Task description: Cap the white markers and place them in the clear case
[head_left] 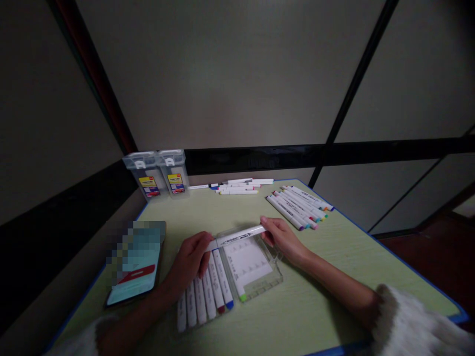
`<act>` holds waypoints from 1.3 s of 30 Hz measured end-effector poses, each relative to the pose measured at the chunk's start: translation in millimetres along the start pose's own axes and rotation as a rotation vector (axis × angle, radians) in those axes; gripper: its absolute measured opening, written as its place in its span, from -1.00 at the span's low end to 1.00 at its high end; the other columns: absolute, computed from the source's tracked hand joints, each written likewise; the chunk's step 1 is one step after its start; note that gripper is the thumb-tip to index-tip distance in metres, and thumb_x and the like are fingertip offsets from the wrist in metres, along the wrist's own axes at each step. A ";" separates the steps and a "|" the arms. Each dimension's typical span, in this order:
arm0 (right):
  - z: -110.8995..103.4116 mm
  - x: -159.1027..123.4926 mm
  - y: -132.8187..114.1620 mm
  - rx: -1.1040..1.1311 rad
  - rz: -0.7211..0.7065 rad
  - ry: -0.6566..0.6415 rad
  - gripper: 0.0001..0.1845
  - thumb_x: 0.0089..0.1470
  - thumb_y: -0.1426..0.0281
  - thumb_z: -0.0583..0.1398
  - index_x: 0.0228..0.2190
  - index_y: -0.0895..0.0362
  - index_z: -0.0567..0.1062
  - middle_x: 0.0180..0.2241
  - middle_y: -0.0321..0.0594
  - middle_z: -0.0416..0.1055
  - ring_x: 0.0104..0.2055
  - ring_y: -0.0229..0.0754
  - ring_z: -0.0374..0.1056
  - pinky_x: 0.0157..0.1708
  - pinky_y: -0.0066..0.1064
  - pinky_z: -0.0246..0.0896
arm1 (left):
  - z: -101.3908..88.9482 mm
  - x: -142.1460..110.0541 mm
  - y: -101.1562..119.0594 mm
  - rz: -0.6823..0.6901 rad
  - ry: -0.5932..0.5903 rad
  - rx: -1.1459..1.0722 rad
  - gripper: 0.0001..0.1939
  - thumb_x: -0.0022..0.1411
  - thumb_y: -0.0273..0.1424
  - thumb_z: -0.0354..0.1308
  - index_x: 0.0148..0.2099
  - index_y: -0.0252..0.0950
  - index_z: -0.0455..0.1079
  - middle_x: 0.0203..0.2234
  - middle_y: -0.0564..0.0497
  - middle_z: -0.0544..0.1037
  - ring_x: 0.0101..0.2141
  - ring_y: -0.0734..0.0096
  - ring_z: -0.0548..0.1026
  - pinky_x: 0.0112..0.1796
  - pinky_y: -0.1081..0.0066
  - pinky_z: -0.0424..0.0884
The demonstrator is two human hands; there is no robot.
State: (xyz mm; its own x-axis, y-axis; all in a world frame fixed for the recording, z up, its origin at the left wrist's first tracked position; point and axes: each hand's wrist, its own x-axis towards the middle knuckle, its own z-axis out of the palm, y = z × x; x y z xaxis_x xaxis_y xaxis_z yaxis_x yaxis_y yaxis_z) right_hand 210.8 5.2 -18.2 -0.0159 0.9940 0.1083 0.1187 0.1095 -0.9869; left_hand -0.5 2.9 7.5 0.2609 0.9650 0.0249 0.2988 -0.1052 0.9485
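Marker is pinched at either end by left hand and right hand, above the case. Loose markers are seen beyond the grip, a phone left of it.

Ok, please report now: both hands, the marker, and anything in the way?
Left hand and right hand holding opposite ends of white marker. Marker over open clear case. Phone left of the case, seems not in the way.
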 end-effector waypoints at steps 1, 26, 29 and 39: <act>-0.2 0.1 0.2 0.003 -0.001 -0.003 -0.46 -0.03 0.01 0.00 -0.78 0.14 0.22 -0.85 -0.42 0.03 -0.76 -0.39 -0.10 -0.70 -0.47 -0.24 | -0.1 0.2 0.0 -0.001 -0.005 0.001 -0.70 0.11 -0.23 -0.10 -0.59 -0.25 0.12 -0.91 0.26 0.11 -0.80 0.60 0.06 -0.68 0.56 0.02; -3.4 1.1 3.2 -0.039 -0.034 -0.023 -0.39 0.05 0.04 -0.08 -0.85 0.12 0.14 -0.86 -0.41 -0.05 -0.76 -0.39 -0.16 -0.70 -0.45 -0.27 | 0.2 2.2 -2.5 0.038 -0.080 -0.146 -0.84 -0.02 -0.30 0.07 -0.43 -0.30 0.26 -0.85 0.26 0.20 -0.78 0.62 0.12 -0.70 0.59 0.03; -3.3 0.2 1.0 -0.059 -0.036 -0.026 -0.37 0.05 0.03 -0.09 -0.86 0.12 0.16 -0.87 -0.41 -0.06 -0.76 -0.38 -0.14 -0.69 -0.45 -0.24 | 0.5 1.2 1.3 0.018 -0.070 -0.136 -0.85 -0.07 -0.33 0.09 -0.42 -0.30 0.28 -0.84 0.26 0.21 -0.77 0.61 0.13 -0.70 0.59 0.02; -2.6 0.5 3.0 -0.019 -0.033 -0.036 -0.34 0.05 0.02 -0.10 -0.89 0.13 0.17 -0.90 -0.38 0.00 -0.79 -0.38 -0.10 -0.69 -0.45 -0.20 | -0.4 -1.6 3.5 -0.005 0.014 -0.107 -0.84 -0.12 -0.38 0.13 -0.41 -0.33 0.39 -0.81 0.22 0.24 -0.74 0.59 0.15 -0.71 0.58 0.01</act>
State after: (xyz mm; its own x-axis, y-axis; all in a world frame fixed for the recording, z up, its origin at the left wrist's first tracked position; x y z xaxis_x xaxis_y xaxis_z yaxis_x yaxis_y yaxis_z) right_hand 213.8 6.0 -20.8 -0.0558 0.9892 0.1358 0.1362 0.1423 -0.9804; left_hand -0.3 1.1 10.9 0.2462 0.9689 0.0239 0.2001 -0.0749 0.9769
